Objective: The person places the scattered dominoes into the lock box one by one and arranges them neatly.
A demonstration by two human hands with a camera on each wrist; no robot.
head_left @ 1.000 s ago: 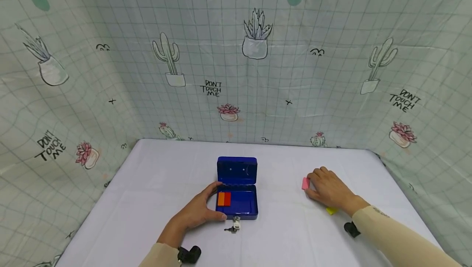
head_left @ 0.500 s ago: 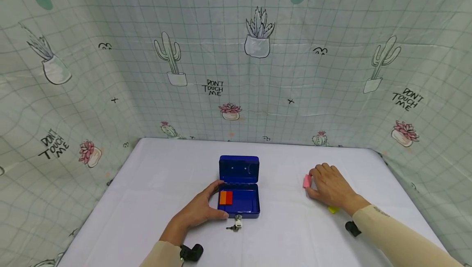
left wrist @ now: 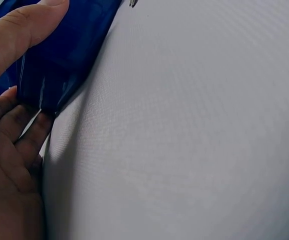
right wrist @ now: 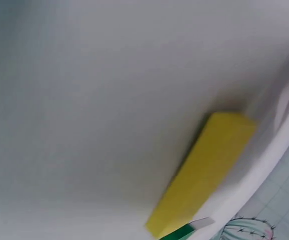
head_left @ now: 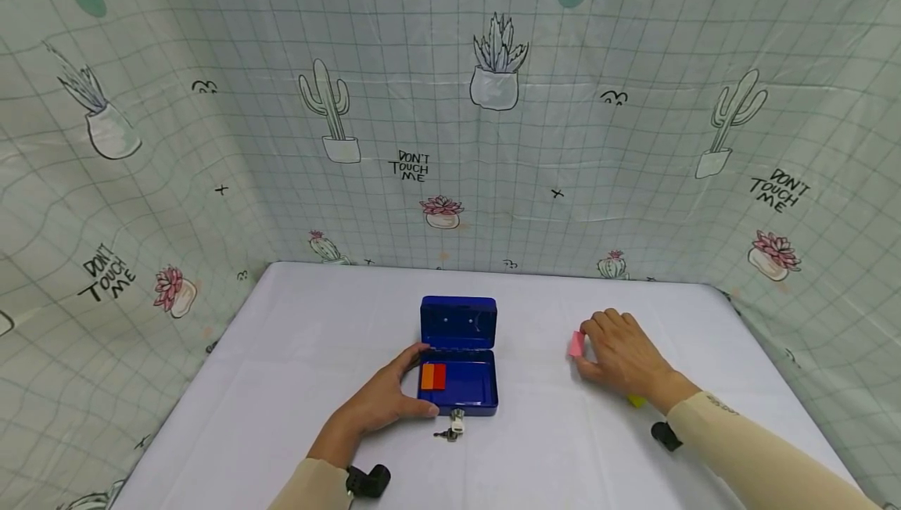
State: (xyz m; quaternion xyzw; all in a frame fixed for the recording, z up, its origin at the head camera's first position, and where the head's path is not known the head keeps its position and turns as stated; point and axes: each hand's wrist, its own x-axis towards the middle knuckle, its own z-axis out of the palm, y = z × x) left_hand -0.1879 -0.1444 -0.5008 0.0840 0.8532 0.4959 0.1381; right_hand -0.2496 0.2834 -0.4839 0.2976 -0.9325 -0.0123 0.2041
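A blue metal box point(head_left: 479, 385) stands with its lid point(head_left: 458, 322) raised. Inside, against its left side, an orange block point(head_left: 427, 376) and a red block point(head_left: 439, 376) lie side by side. My left hand point(head_left: 380, 400) grips the box's left end, thumb at the front corner and fingers at the rear; the left wrist view shows the thumb point(left wrist: 22, 32) over the blue wall point(left wrist: 74, 45). To the right, my right hand point(head_left: 622, 353) pinches a pink block point(head_left: 576, 343) between thumb and fingertips. A yellow block point(head_left: 637, 400) is partly hidden beneath that hand.
A small padlock point(head_left: 457, 420) hangs at the box front, with keys point(head_left: 446, 435) beside it on the white-covered table point(head_left: 317, 322). The right wrist view shows the yellow block point(right wrist: 202, 175) and something green point(right wrist: 178, 233) by its end. A patterned cloth surrounds the table.
My right hand has shifted a little left, towards the box, with the pink block. My left hand keeps its grip on the box. The head view has shifted slightly.
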